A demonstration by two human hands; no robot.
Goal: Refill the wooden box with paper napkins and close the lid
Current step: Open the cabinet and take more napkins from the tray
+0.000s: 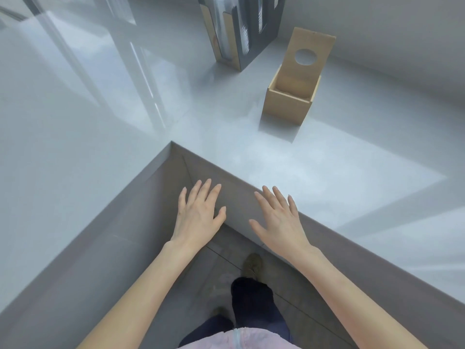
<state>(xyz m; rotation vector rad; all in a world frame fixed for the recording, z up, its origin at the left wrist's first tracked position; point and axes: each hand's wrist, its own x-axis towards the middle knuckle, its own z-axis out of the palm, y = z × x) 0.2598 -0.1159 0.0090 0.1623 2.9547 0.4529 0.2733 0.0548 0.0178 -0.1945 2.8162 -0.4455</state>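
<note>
A light wooden box point(286, 104) stands on the glossy grey counter point(251, 152), far right of centre. Its lid point(310, 52), with a round hole in it, is swung up and leans back. The inside of the box looks bare wood; I see no napkins in it. My left hand point(198, 212) and my right hand point(279, 217) hover flat with fingers spread, near the inner corner of the counter's front edge, well short of the box. Both hands hold nothing.
A dark holder with wooden ends point(241, 31), filled with stacked pale items, stands behind and left of the box. The counter is L-shaped and wraps around me. Below are the floor, my legs and a shoe point(253, 265).
</note>
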